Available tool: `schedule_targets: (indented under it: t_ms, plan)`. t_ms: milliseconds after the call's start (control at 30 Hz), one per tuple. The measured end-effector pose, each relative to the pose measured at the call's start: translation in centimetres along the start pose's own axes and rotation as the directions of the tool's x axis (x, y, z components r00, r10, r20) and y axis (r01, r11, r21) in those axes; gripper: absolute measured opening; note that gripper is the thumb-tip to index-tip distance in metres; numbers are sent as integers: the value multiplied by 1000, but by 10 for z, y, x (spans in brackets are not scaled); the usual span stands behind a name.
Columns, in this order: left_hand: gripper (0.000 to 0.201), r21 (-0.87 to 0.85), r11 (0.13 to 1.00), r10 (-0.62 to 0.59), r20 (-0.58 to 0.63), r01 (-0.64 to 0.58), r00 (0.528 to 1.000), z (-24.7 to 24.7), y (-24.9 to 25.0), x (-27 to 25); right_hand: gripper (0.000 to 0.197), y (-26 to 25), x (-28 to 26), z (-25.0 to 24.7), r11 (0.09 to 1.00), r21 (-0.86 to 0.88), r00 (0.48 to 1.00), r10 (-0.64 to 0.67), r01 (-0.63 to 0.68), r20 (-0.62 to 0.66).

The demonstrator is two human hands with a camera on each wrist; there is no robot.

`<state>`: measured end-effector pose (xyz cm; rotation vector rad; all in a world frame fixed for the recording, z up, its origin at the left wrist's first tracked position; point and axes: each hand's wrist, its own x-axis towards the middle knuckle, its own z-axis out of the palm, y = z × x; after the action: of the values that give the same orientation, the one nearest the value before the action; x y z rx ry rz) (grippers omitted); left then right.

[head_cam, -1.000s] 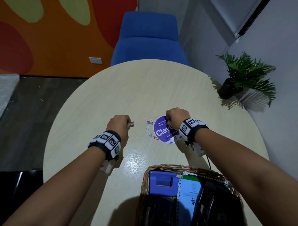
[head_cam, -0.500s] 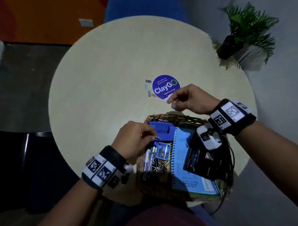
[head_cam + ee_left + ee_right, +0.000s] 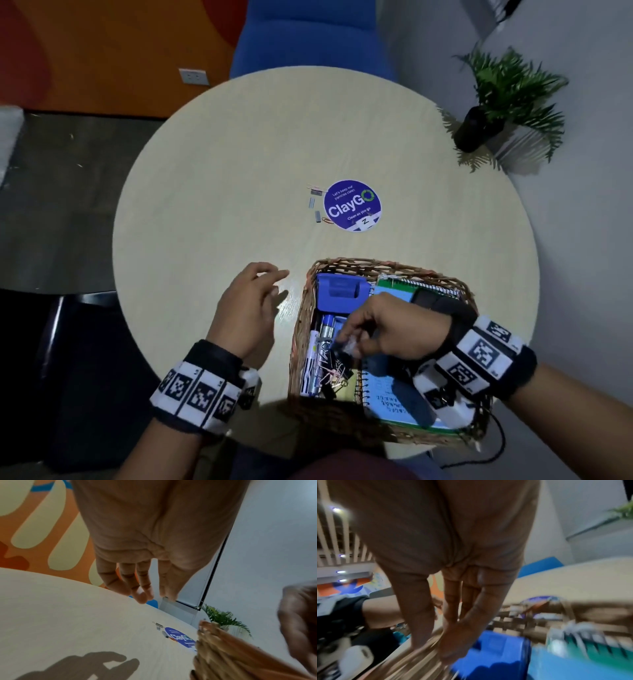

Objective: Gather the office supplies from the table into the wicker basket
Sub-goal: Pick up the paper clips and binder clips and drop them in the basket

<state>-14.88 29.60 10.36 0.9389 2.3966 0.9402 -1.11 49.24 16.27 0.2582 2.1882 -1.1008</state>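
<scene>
- Sitting at the near edge of the round table (image 3: pixel 212 212): the wicker basket (image 3: pixel 308 308), holding a blue stapler (image 3: pixel 342 291), a marker (image 3: pixel 320 346), binder clips (image 3: pixel 334 375), and a spiral notebook (image 3: pixel 387 397).
- Right hand (image 3: pixel 387 329): over the basket's interior, fingertips bunched together and pointed down above the clips; whether anything is pinched between them cannot be told, as the wrist view is blurred.
- Left hand (image 3: pixel 250 308): above the tabletop just left of the basket, fingers loosely spread, holding nothing; its shadow falls on the wood.
- Loose supplies on the table: small staple strips (image 3: pixel 317 209) and paper clips (image 3: pixel 317 187), lying just left of a round purple "ClayGo" sticker (image 3: pixel 352 205), well apart from the basket.
- Surroundings: blue chair (image 3: pixel 308 37) beyond the table; potted fern (image 3: pixel 503 99) by the grey wall to the right; orange patterned wall to the left.
</scene>
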Motion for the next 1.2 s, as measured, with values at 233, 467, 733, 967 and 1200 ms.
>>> schedule_targets:
  t_ms: [233, 467, 733, 967, 1200]
  plan:
    - [33, 82, 994, -76, -46, 79, 996, -10, -7, 68, 27, 1, 39, -73, 969, -222, 918, 9, -106, -397]
    - [16, 62, 963, -259, -42, 262, 965, 24, 3, 186, 16, 27, 140, -132, 844, -429, 912, 156, -322, -378]
    - [29, 38, 923, -383, -21, 383, 924, 52, 4, 230, 39, 24, 184, -145, 792, -547, 957, 157, -270, -245]
    - [8, 147, 932, -333, -6, 331, 943, 55, 6, 236, 16, 28, 194, -135, 787, -545, 946, 148, -289, -289]
    - [5, -84, 960, -273, -77, 266, 959, 37, 7, 213, 28, 30, 187, -131, 816, -498, 933, 131, -294, -336]
